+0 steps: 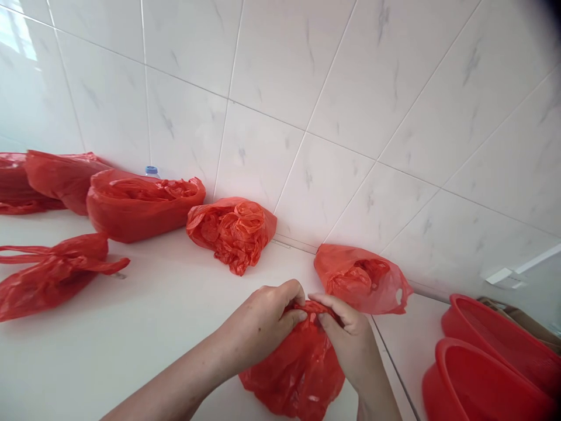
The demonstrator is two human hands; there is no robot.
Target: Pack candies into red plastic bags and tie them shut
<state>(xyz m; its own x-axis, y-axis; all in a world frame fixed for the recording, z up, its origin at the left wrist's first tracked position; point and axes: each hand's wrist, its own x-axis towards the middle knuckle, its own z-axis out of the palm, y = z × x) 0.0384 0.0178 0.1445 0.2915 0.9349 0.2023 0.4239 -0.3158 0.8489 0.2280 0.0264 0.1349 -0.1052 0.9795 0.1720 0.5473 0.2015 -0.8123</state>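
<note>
A red plastic bag (298, 374) hangs between my two hands at the bottom centre, over the white table. My left hand (276, 316) pinches its gathered top edge with thumb and bent fingers. On the other side of that edge, my right hand (346, 330) grips the plastic between thumb and fingers. The fingertips of both hands are close together, and the bag's opening is bunched between them. Just beyond my right hand, another red plastic bag (359, 278) with crumpled plastic inside lies against the wall.
More red bags line the wall: a crumpled bag (234, 231), a fuller bag (144, 204) and others at far left. A knotted bag (56, 269) lies on the table (175, 327). Behind stands a blue-capped bottle (151, 171). Red basins (482, 380) occupy the lower right.
</note>
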